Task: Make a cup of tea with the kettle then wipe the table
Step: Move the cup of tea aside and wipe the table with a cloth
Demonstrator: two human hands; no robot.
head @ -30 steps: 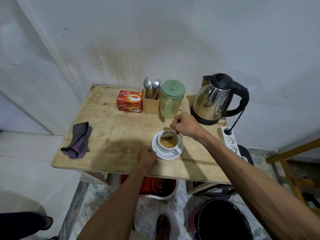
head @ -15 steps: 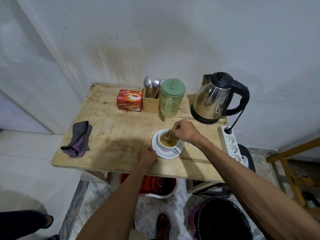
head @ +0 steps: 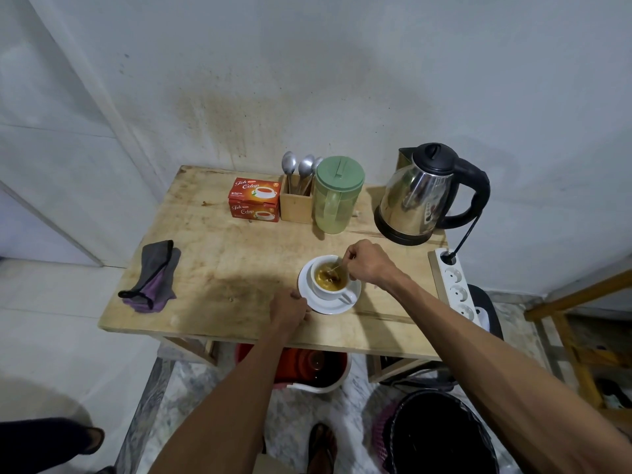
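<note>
A white cup (head: 333,290) full of amber tea stands on a white saucer (head: 342,304) near the front of the wooden table (head: 219,268). A tea bag (head: 331,277) lies sunk in the tea. My right hand (head: 367,265) hovers at the cup's right rim and pinches the tea bag's string. My left hand (head: 289,307) grips the saucer's left edge. A steel kettle (head: 415,200) with a black handle stands at the back right. A grey and purple cloth (head: 152,277) lies at the table's left edge.
A red tea box (head: 254,200), a wooden holder with spoons (head: 297,196) and a green-lidded jug (head: 337,196) line the back. A white power strip (head: 455,285) sits at the table's right edge. A black bin (head: 441,436) and a red tub (head: 307,367) stand below.
My right hand has come down from above the cup to its right rim, and the tea bag has sunk lower into the tea. My left hand has stayed on the saucer.
</note>
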